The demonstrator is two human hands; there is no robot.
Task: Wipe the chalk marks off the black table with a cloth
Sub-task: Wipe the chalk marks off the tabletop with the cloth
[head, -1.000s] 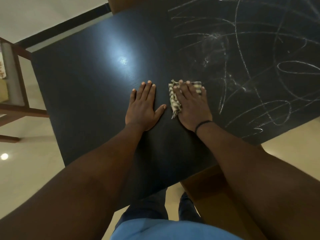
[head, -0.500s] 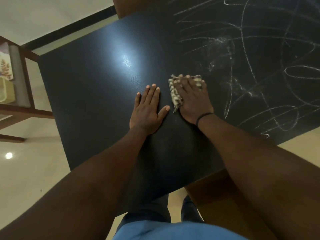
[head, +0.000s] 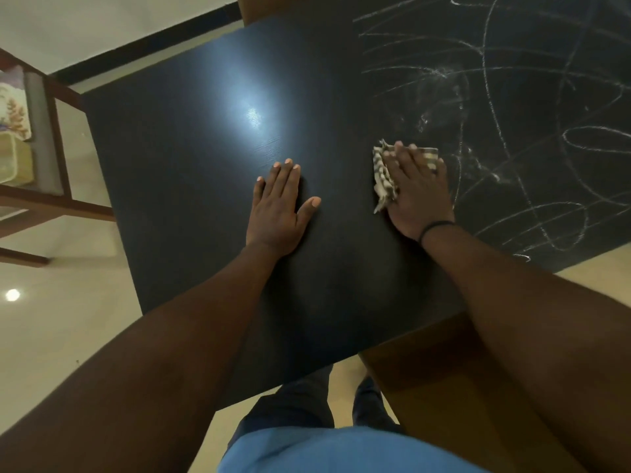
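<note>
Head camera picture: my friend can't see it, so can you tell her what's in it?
A person's right hand presses a striped cloth flat on a black table, beside white chalk marks covering the table's right side. The left hand rests flat on the clean left part.

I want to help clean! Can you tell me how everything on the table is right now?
Black wooden table: clean and shiny on its left part, scribbled on its right.
White chalk marks: not yet wiped off.
Striped beige cloth: crumpled, flat under the right hand.
Left hand: open, flat on the table.
Right hand: open, pressing the cloth.
</note>
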